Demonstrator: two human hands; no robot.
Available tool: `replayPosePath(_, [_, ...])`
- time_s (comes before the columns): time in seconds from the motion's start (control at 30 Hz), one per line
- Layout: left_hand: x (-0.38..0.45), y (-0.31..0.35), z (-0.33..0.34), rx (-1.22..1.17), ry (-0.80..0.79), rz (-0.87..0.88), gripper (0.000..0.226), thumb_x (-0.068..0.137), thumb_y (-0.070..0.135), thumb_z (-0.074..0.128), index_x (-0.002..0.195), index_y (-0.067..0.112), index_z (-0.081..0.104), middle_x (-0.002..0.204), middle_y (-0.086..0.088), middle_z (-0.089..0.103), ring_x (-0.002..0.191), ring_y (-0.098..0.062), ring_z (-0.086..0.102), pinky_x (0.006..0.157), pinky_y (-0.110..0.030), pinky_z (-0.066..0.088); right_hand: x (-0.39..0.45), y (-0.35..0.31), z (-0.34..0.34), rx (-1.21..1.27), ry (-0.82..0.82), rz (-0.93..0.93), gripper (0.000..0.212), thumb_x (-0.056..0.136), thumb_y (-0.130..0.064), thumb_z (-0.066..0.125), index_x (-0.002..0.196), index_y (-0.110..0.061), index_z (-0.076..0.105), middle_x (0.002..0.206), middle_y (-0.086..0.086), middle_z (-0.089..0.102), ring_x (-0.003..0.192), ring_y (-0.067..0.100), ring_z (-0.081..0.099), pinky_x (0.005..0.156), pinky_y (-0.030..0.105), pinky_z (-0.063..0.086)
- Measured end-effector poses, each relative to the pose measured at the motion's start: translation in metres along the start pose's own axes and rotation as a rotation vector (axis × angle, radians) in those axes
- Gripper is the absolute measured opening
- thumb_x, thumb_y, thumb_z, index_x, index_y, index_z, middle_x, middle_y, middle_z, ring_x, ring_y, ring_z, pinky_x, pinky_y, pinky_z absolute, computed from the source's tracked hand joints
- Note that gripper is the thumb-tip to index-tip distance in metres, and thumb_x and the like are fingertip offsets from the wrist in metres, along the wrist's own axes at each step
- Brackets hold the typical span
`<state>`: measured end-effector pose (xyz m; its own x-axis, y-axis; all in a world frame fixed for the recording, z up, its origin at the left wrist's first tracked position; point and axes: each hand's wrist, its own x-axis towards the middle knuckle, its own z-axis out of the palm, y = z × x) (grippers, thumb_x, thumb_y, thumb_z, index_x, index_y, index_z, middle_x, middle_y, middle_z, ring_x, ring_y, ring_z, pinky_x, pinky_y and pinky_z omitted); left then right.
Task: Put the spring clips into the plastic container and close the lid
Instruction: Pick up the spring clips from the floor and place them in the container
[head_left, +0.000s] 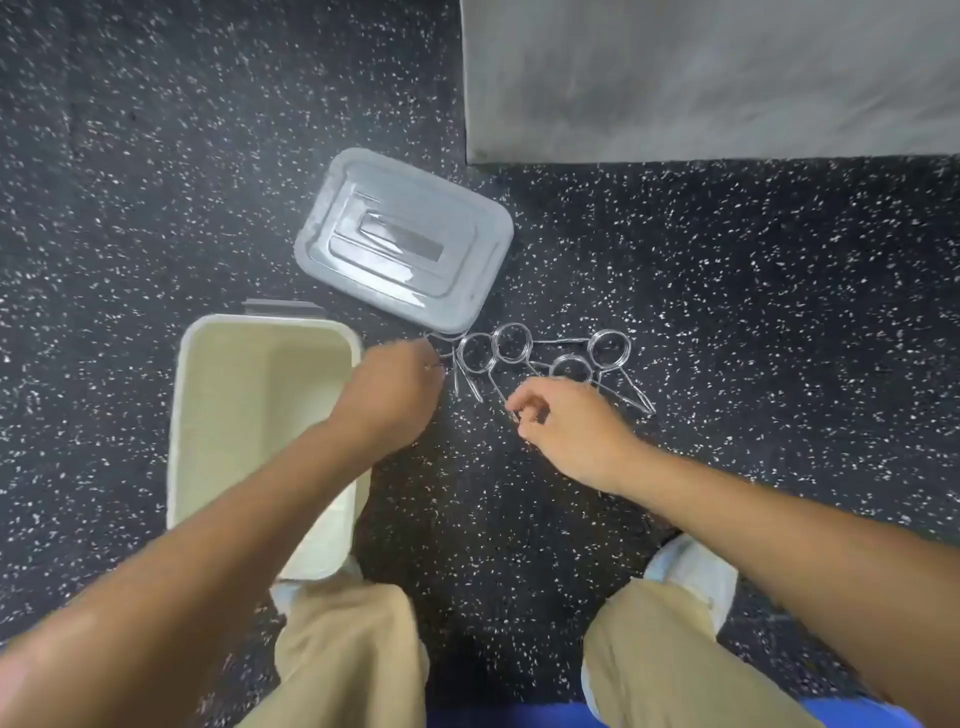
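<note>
While the person crouches over a dark speckled floor (156, 156), two knees in tan trousers (353, 660) fill the bottom of the view, with pale shoes (693, 574) showing past them. Both bare forearms reach forward and slightly inward from the lower corners.

Crossing above the near right corner of the plastic container (179, 415), the left forearm ends in the left hand (392, 395), palm down with its back to the camera; the fingers curl forward and down at the leftmost of the spring clips (511, 343). Whether those fingers are closed on a clip or only touching it cannot be told, since the hand covers its own fingertips and the picture is blurred there.

Held a little nearer and to the right, the right hand (566, 431) has its wrist bent and its thumb and forefinger pinched together on the thin wire handle of one clip, the other fingers loosely curled.

Beyond the hands, the clips lie in a loose row on the floor (at least four wire coils can be counted, some overlapping). None is in the container, which stands open and cream-coloured to the left.

Farther off, the grey lid (405, 239) lies flat and tilted, its near corner just touching the clip row. A grey slab (727, 78) fills the far right.
</note>
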<state>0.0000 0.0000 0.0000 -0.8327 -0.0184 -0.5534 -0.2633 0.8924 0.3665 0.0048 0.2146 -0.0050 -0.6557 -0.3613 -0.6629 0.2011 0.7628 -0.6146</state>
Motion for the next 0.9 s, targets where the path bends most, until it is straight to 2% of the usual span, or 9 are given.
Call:
replayPosePath(0.07, [0.019,-0.002,0.017,0.060,-0.018,0.021,0.033,0.096,0.010,0.040,0.063,0.014,0.042,0.066,-0.005,0.049,0.057,-0.021,0.041,0.051,-0.034,0.028,0.018,0.012,0.006,-0.180,0.055,-0.049,0.028,0.095,-0.012,0.057,0.115,-0.030,0.063,0.098,-0.013,0.059,0.075,0.008,0.058,0.068,0.029,0.050])
replayPosePath(0.13, [0.039,-0.004,0.031,0.137,-0.069,0.023,0.036,0.094,0.007,0.043,0.061,0.021,0.038,0.071,-0.007,0.052,0.061,-0.025,0.046,0.059,-0.034,0.035,0.036,0.023,0.014,-0.340,0.095,-0.111,0.034,0.093,-0.010,0.058,0.122,-0.029,0.061,0.104,-0.009,0.056,0.084,0.014,0.059,0.073,0.035,0.054])
replayPosePath(0.17, [0.050,-0.009,0.043,0.144,-0.077,0.026,0.034,0.093,0.006,0.045,0.062,0.021,0.042,0.075,-0.009,0.056,0.065,-0.028,0.051,0.061,-0.036,0.038,0.046,0.031,0.020,-0.400,0.116,-0.156,0.037,0.092,-0.008,0.059,0.123,-0.027,0.060,0.106,-0.007,0.056,0.088,0.016,0.058,0.075,0.037,0.054])
replayPosePath(0.3, [0.073,-0.017,0.068,0.196,-0.056,0.048,0.018,0.095,0.013,0.043,0.087,0.013,0.059,0.093,-0.010,0.063,0.080,-0.032,0.059,0.069,-0.040,0.047,0.073,0.049,0.038,-0.679,0.182,-0.315,0.049,0.081,-0.003,0.067,0.127,-0.018,0.058,0.110,0.000,0.054,0.096,0.019,0.050,0.083,0.034,0.047])
replayPosePath(0.4, [0.084,-0.023,0.079,0.257,-0.021,0.106,0.021,0.096,0.012,0.044,0.108,0.014,0.062,0.095,-0.008,0.064,0.083,-0.033,0.062,0.076,-0.048,0.056,0.092,0.056,0.051,-0.793,0.198,-0.383,0.061,0.071,-0.001,0.070,0.129,-0.012,0.057,0.109,0.005,0.053,0.094,0.023,0.048,0.076,0.034,0.037])
replayPosePath(0.47, [0.091,-0.027,0.082,0.313,-0.019,0.130,0.024,0.096,0.009,0.044,0.113,0.017,0.060,0.095,-0.008,0.065,0.083,-0.033,0.062,0.073,-0.046,0.055,0.101,0.058,0.055,-0.837,0.209,-0.413,0.058,0.067,0.005,0.066,0.123,-0.008,0.059,0.108,0.007,0.052,0.093,0.025,0.047,0.073,0.034,0.031])
replayPosePath(0.53, [0.095,-0.027,0.082,0.372,-0.037,0.110,0.026,0.095,0.007,0.043,0.113,0.017,0.058,0.095,-0.008,0.066,0.082,-0.033,0.061,0.068,-0.043,0.052,0.108,0.060,0.057,-0.861,0.214,-0.440,0.050,0.064,0.007,0.066,0.112,-0.006,0.061,0.109,0.009,0.053,0.094,0.026,0.048,0.074,0.035,0.032])
replayPosePath(0.73, [0.107,-0.032,0.079,0.551,0.024,0.189,0.019,0.091,0.003,0.053,0.093,0.021,0.058,0.076,-0.001,0.059,0.065,-0.026,0.059,0.059,-0.039,0.050,0.128,0.066,0.054,-0.915,0.261,-0.541,0.030,0.050,0.010,0.070,0.070,-0.009,0.059,0.082,0.008,0.053,0.072,0.026,0.046,0.065,0.034,0.022])
replayPosePath(0.9, [0.115,-0.030,0.076,0.516,-0.009,0.225,0.020,0.096,0.019,0.049,0.077,0.022,0.047,0.075,0.000,0.055,0.065,-0.024,0.054,0.057,-0.034,0.038,0.140,0.068,0.050,-0.952,0.299,-0.657,0.023,0.059,0.011,0.062,0.067,-0.010,0.057,0.077,0.007,0.050,0.071,0.026,0.046,0.067,0.034,0.018])
